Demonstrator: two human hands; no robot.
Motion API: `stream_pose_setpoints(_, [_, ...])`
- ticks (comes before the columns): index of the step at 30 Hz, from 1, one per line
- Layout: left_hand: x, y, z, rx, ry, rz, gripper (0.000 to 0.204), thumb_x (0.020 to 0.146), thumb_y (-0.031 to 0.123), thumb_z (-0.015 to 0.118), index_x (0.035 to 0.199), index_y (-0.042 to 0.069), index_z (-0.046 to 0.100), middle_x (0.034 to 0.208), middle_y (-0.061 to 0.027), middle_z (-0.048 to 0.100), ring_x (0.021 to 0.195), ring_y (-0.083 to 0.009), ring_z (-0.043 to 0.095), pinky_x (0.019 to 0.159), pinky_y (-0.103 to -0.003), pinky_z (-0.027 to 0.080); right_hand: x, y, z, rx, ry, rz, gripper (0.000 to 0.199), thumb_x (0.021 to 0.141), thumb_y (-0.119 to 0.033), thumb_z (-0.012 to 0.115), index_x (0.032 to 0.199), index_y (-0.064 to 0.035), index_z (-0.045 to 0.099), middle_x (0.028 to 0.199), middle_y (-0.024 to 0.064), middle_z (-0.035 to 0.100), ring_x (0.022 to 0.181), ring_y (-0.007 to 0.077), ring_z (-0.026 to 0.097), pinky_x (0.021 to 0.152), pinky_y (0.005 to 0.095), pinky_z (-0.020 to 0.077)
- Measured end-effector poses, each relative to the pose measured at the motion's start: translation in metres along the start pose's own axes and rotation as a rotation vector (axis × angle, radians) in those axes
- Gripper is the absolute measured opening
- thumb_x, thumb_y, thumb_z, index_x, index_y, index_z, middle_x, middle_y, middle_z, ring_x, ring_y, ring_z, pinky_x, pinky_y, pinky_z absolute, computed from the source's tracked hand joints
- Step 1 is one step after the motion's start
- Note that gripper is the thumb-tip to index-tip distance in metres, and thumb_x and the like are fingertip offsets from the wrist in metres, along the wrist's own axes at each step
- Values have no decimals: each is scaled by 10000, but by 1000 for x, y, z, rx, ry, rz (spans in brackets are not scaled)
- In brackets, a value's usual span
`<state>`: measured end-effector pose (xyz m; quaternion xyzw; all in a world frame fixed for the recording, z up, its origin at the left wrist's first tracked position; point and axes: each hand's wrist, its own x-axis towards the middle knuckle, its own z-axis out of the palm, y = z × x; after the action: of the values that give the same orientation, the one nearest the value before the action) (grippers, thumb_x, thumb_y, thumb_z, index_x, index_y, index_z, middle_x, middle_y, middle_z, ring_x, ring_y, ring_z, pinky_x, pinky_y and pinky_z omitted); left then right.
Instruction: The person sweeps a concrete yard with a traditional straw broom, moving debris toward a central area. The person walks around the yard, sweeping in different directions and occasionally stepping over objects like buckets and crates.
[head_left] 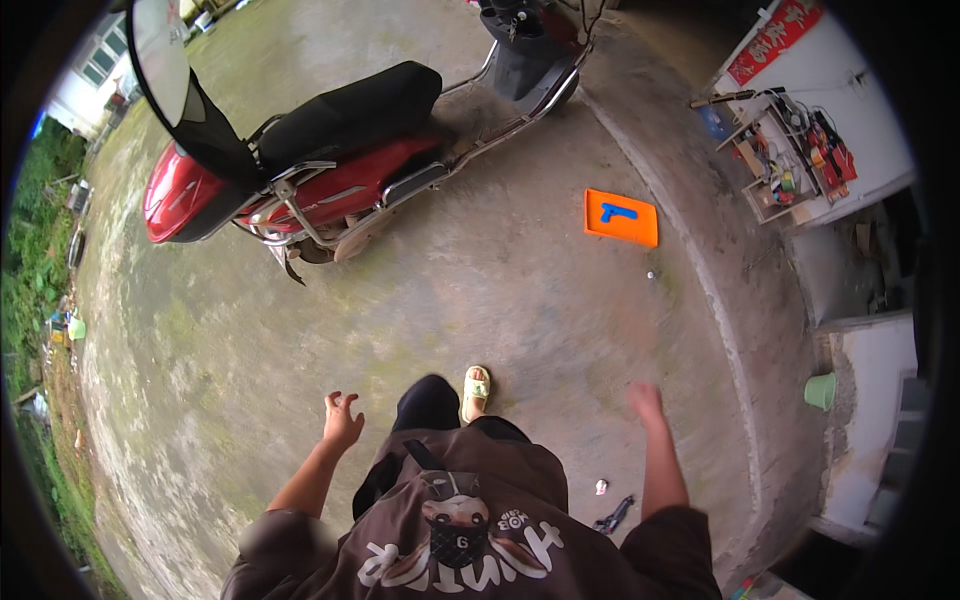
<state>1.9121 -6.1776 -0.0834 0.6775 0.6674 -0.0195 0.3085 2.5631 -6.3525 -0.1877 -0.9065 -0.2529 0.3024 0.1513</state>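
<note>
My left hand (pixel 343 420) hangs in the air beside my left leg, its fingers apart and slightly curled, holding nothing. Out to the right of my body, my right hand (pixel 648 401) is also raised over the concrete; motion smears its fingers, and I see no object in it. Ahead and to the right, an orange tray (pixel 622 236) lies on the ground with a blue toy pistol (pixel 618 213) in it, well beyond both hands. Close to my right forearm, a dark gun-shaped thing (pixel 614 515) and a small whitish item (pixel 601 487) lie on the ground.
A red scooter (pixel 345 190) with a black seat is parked ahead on the left. One slippered foot (pixel 476 392) shows below me. A small white object (pixel 651 274) lies near the tray. Along the right wall are a cluttered shelf (pixel 785 160) and a green bucket (pixel 820 391).
</note>
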Motion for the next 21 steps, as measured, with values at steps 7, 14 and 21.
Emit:
stream_pose_setpoints(7, [153, 62, -38, 10, 132, 42, 453, 674, 72, 605, 1112, 92, 492, 1229, -185, 366, 1121, -384, 377, 946, -430, 345, 138, -435, -113, 429, -108, -674, 153, 868, -147, 532, 948, -20, 561, 883, 34, 601, 838, 109, 550, 760, 247, 434])
stream_pose_setpoints(14, [381, 148, -106, 116, 226, 57, 462, 671, 94, 601, 1123, 126, 513, 1357, -142, 306, 1200, -344, 328, 970, -434, 316, 157, -662, -131, 250, -30, -890, 178, 866, -136, 524, 1009, -37, 560, 1050, 76, 589, 1007, 179, 545, 873, 292, 413])
stream_pose_setpoints(21, [549, 217, -194, 165, 317, 91, 445, 713, 122, 592, 1151, 130, 514, 1382, -129, 301, 1260, -311, 295, 985, -414, 316, 240, -779, -151, 205, 150, -1045, 192, 850, -109, 533, 1037, -70, 545, 1144, 79, 543, 1066, 213, 508, 887, 320, 400])
